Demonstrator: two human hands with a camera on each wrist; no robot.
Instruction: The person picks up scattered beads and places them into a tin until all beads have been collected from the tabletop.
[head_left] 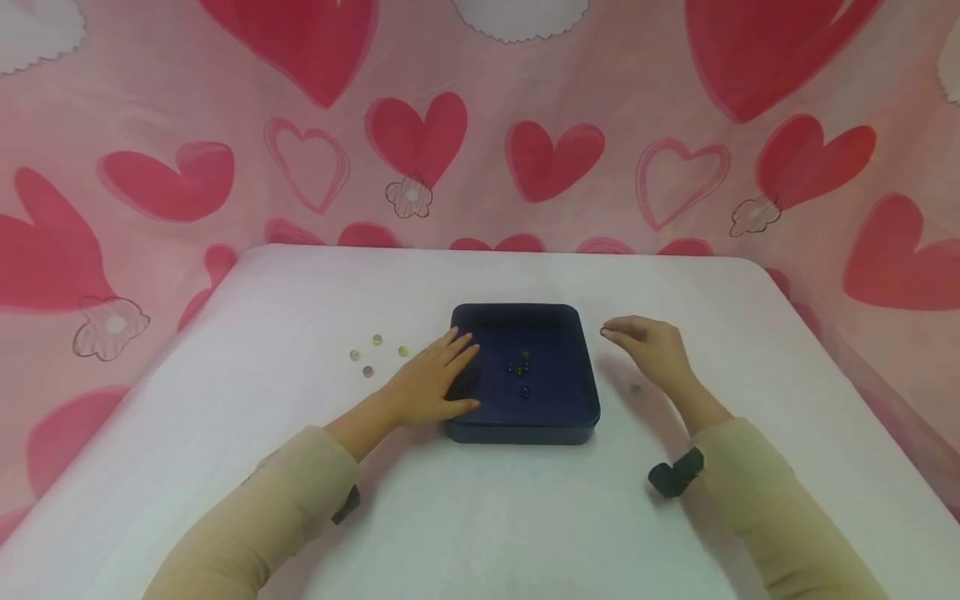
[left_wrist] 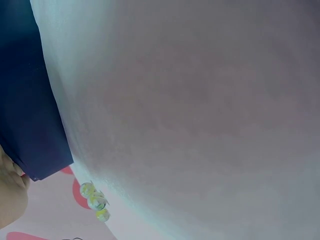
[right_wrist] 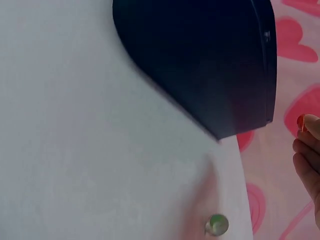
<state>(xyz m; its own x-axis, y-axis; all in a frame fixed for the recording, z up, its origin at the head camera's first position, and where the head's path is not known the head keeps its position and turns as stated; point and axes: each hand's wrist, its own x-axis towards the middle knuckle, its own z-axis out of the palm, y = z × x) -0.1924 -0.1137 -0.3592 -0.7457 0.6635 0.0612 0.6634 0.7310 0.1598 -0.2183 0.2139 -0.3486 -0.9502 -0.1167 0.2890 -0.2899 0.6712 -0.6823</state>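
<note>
By the right hand (head_left: 654, 348), raised near the right side of the dark blue tray (head_left: 517, 435), a small red-orange marble (right_wrist: 301, 121) is pinched at the fingertips, a hold presumably suited to so small a round body. The left hand (head_left: 429, 383) is laid with spread, extended fingers across the tray's left edge, probably so that the tray is steadied. Inside, dark marbles (head_left: 518, 370) are loosely clustered, a blue marble (head_left: 525, 392) lying nearer the front; rolling is likely checked by the walls. On the white table (head_left: 540, 517), four pale marbles (head_left: 377, 340) are scattered to the left and one greenish marble (right_wrist: 217, 225) to the right.
</note>
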